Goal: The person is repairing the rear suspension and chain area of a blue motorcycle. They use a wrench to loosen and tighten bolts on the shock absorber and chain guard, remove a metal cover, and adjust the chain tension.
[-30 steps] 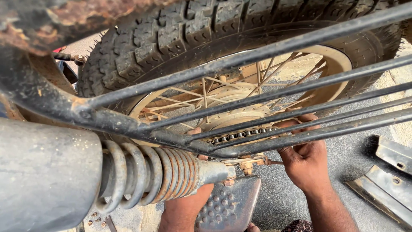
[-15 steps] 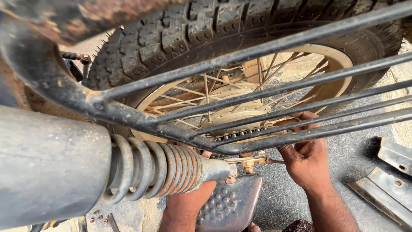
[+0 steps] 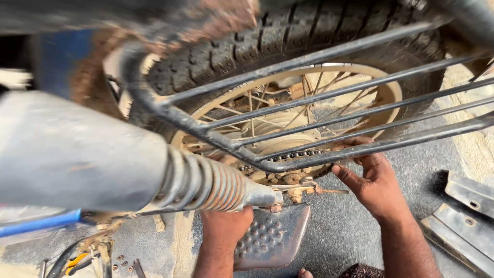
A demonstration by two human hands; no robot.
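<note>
The right hand (image 3: 375, 180) reaches in from below with its fingers spread and bent, the fingertips up against the chain (image 3: 296, 154) and sprocket at the hub of the rear wheel (image 3: 288, 123); it may be gripping a part there, but a rack bar crosses the fingers, so I cannot tell whether it is clamped on anything. The left hand (image 3: 226, 226) sits lower, just under the bottom end of the shock spring (image 3: 206, 180), near the axle bolt (image 3: 296, 194). Its fingers are hidden behind the spring mount, so its grip cannot be told either.

Directly below the left hand hangs a dimpled metal footrest plate (image 3: 270, 237). Above both hands runs a dark steel side rack (image 3: 329, 92) of parallel bars, and through it show the dusty spokes and knobbly tyre (image 3: 288, 36). At left a thick grey tube (image 3: 72, 154) fills the foreground. On the ground at right lie bent metal plates (image 3: 463, 206); at bottom left, yellow-handled pliers (image 3: 77, 261).
</note>
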